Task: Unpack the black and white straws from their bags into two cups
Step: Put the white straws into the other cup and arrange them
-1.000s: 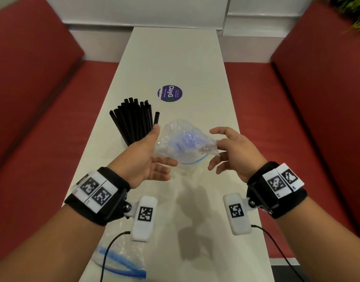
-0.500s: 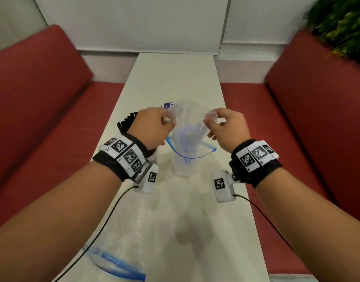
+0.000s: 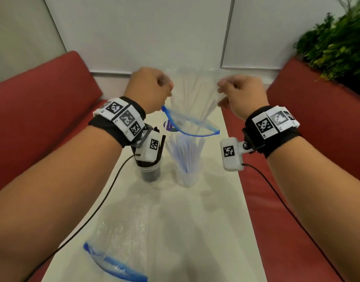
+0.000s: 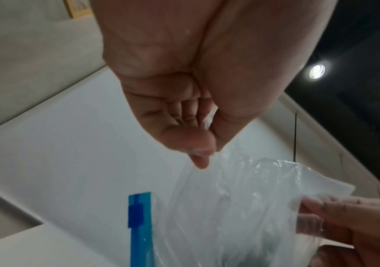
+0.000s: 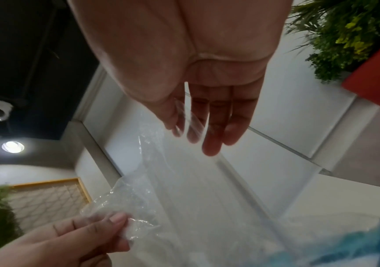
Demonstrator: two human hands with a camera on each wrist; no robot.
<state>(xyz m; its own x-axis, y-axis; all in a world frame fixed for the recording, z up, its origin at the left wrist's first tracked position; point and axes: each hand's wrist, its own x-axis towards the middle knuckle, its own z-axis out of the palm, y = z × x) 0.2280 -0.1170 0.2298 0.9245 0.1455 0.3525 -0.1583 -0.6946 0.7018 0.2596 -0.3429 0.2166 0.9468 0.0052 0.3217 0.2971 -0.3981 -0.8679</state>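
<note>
Left hand [image 3: 148, 86] and right hand [image 3: 243, 92] each pinch a bottom corner of the clear zip bag [image 3: 192, 94], held upside down above the table [image 3: 213, 231] — its blue zipper mouth [image 3: 190, 127] hangs open over the right-hand clear cup [image 3: 186, 176]. White straws [image 3: 184, 154] stand fanned in that cup, a few more seen inside the bag. Black straws [image 3: 160, 147] sit in the neighbouring cup [image 3: 150, 173], partly hidden by the left wrist camera — a second bag [image 3: 122, 241] lies flat nearer the person.

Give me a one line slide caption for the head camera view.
Both hands, left hand and right hand, hold an upturned bag, white straws sliding into a clear cup.
</note>
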